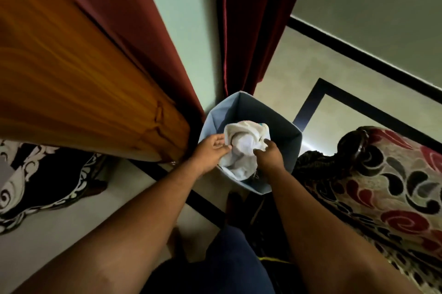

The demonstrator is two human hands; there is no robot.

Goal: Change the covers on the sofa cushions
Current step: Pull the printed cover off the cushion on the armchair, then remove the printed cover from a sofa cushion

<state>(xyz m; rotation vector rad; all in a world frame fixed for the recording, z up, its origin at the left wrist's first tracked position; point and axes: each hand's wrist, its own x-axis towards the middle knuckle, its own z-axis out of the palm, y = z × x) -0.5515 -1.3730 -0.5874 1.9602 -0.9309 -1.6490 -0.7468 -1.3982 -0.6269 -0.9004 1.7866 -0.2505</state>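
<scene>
A crumpled white cushion cover point(244, 143) sits in the mouth of a blue-grey fabric bin point(282, 123) on the floor in the corner. My left hand point(211, 150) holds the cover's left edge with its fingers curled on the cloth. My right hand point(269, 152) grips the cover's right side from above. Both forearms reach down over the bin. The lower part of the cover hangs inside the bin.
A sofa point(382, 186) with red and black floral upholstery stands at the right. A wooden door or panel point(83, 92) leans in at the left, dark red curtains point(248, 30) hang behind the bin, and a black and white rug point(43, 183) lies at the left.
</scene>
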